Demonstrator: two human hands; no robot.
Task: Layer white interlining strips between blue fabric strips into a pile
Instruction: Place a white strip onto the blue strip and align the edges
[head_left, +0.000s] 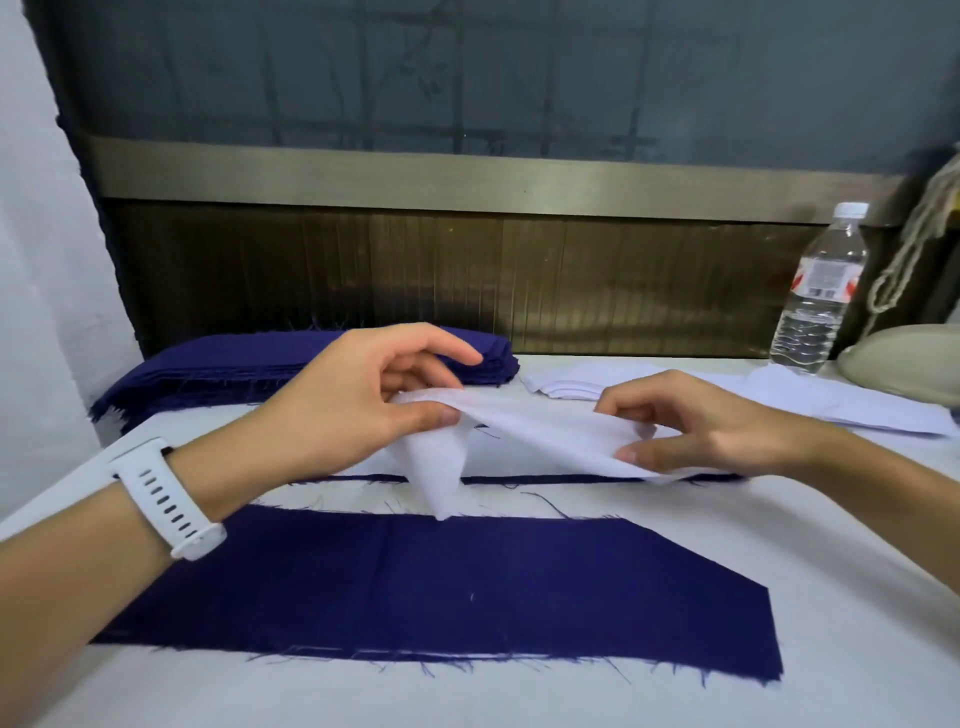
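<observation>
Hanging between both hands, the white interlining strip (545, 431) is being held just above the table (810, 540), and its left part is drooping in a folded point toward the far edge of a single blue fabric strip (467, 587) that is lying flat nearest the person. The left hand (353, 400) is pinching the strip's left end: the thumb is pressing the cloth from the near side against curled fingers (415, 376), while the index finger is arching free above them. The right hand (711, 431) is gripping the right end, with the thumb lying along the near edge and the other fingers curling down onto the cloth from behind. Under the held strip, a pile (571, 479) is showing only as a thin dark blue edge, so its top layer cannot be told. A white watch (166, 499) is sitting on the left wrist. Farther back on the left, a stack of blue strips (208, 364) is lying with frayed edges; to the right of it, a stack of white interlining (566, 384) is resting beside more white pieces. A water bottle (821, 291) is standing upright at the far right.
</observation>
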